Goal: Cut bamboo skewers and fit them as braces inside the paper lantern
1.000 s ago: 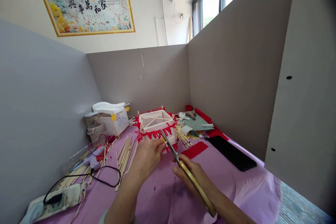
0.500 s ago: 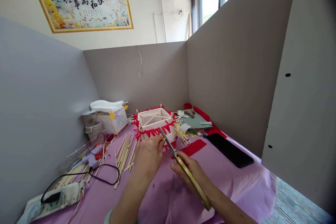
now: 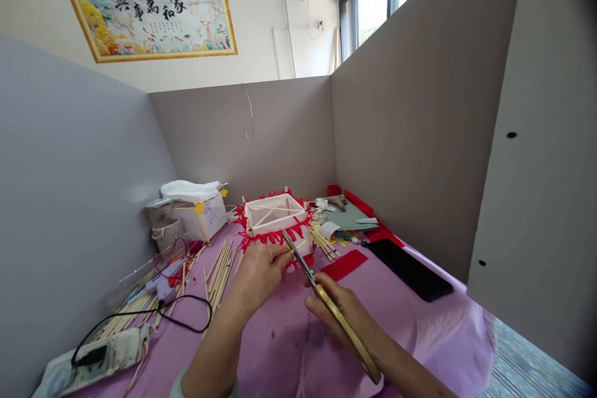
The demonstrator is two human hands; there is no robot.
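Observation:
My right hand [image 3: 339, 306] is closed around the gold handles of a pair of scissors [image 3: 347, 331]. The grey blades point away from me and up to the left, close together. Beside them, my left hand [image 3: 261, 278] pinches what looks like a thin pale stick [image 3: 299, 248], whose end lies at the blades. Just behind both hands stands a white box-shaped lantern frame [image 3: 275, 229] with crossed sticks on top and red fringe around its upper edge. The scissors overlap its front in view, and I cannot tell whether they touch it.
Loose wooden sticks [image 3: 219, 280] lie left of my hands. A glue gun [image 3: 164, 281] and power strip [image 3: 100, 354] are farther left. A red strip [image 3: 345, 265] and black phone [image 3: 410, 269] lie on the right. Grey partitions [image 3: 420, 112] surround the purple cloth [image 3: 275, 354].
My left forearm has shifted slightly left, and its hand now covers more of the sticks near the lantern. The scissors stay nearly in place, a touch lower and to the right.

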